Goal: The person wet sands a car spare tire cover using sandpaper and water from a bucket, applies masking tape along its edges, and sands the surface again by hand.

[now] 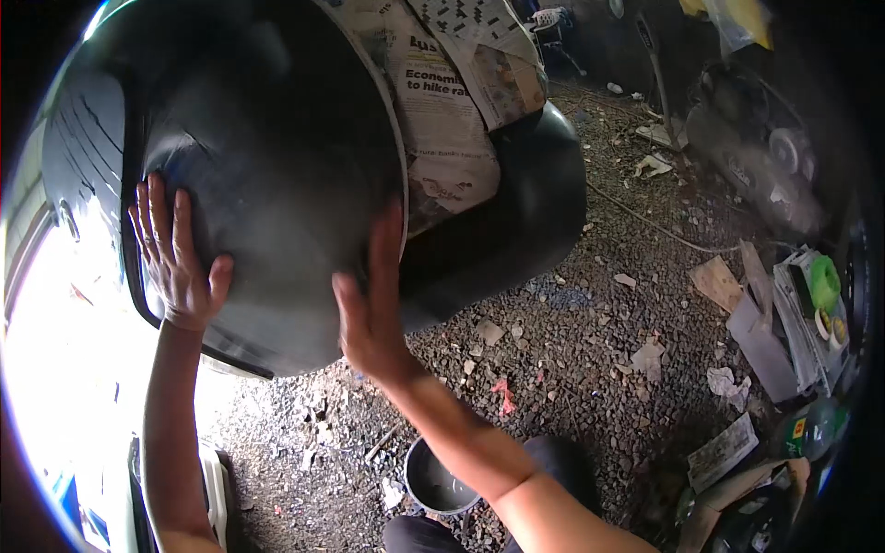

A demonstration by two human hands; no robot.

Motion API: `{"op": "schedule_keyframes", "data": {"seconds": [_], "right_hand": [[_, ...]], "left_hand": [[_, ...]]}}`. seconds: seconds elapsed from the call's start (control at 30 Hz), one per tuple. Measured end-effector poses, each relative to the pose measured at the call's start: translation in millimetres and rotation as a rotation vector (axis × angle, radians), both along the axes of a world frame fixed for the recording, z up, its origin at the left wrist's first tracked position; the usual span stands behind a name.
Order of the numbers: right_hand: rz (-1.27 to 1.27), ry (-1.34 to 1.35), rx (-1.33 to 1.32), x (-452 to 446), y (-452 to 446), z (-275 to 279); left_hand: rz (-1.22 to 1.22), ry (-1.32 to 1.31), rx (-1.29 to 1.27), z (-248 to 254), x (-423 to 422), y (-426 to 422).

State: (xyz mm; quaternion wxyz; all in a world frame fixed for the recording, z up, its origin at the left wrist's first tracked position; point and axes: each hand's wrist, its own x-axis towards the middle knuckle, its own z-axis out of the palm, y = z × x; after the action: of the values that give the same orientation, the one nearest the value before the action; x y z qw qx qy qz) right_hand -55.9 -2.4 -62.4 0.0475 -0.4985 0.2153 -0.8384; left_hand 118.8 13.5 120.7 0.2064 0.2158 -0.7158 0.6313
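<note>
A large, dark grey curved vehicle body panel (267, 240) fills the upper left of the head view. My left hand (180, 263) lies flat against its left part, fingers spread and nothing held. At the panel's right edge is my right hand (371, 318), slightly blurred, its thumb and fingers stretched out along the surface; I see nothing in it. Newspaper sheets (447, 138) cover the area just beyond that edge. Below the paper a dark, smooth rounded part (516, 221) curves outward.
Gravel ground (553, 350) with paper scraps lies below. A round bucket (441, 479) stands between my knees. On the right are a green tape roll (823, 284), a stack of papers (800, 318), a green plastic bottle (811, 431) and an open carton (737, 498).
</note>
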Motion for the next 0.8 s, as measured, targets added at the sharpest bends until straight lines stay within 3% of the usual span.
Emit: {"op": "schedule_keyframes", "data": {"seconds": [0.03, 0.13, 0.23, 0.3, 0.4, 0.5, 0.6, 0.63, 0.7, 0.77, 0.8], "right_hand": [[-0.148, 0.077, -0.029, -9, -4, 14], [-0.127, 0.157, -0.007, -33, -1, 62], [-0.137, 0.024, 0.082, 18, 4, -1], [0.239, -0.187, 0.153, 56, 24, -45], [0.404, -0.206, 0.161, 55, 34, -51], [-0.006, 0.027, 0.073, -2, 13, 17], [0.074, 0.078, 0.001, -38, 10, 68], [0.117, 0.04, -0.062, -28, 8, 56], [-0.078, 0.016, 0.117, 15, 11, 2], [0.323, -0.201, 0.209, 65, 19, -54], [0.335, -0.215, 0.204, 76, 19, -67]], "left_hand": [[0.01, 0.004, 0.001, 0, 2, 1], [-0.002, -0.004, 0.012, 0, 3, -1], [-0.059, -0.013, 0.01, 2, -1, -2], [-0.056, -0.006, 0.023, 1, 0, -2], [-0.068, -0.003, 0.031, 1, -1, 0], [-0.068, 0.013, 0.027, 2, -2, -1], [-0.044, 0.006, 0.011, 2, -1, -1], [-0.052, 0.007, 0.016, 1, 0, -2], [-0.07, 0.012, 0.012, 2, 0, -3], [-0.057, 0.022, 0.035, 0, -1, -1], [-0.05, 0.029, 0.045, 0, -1, 0]]}}
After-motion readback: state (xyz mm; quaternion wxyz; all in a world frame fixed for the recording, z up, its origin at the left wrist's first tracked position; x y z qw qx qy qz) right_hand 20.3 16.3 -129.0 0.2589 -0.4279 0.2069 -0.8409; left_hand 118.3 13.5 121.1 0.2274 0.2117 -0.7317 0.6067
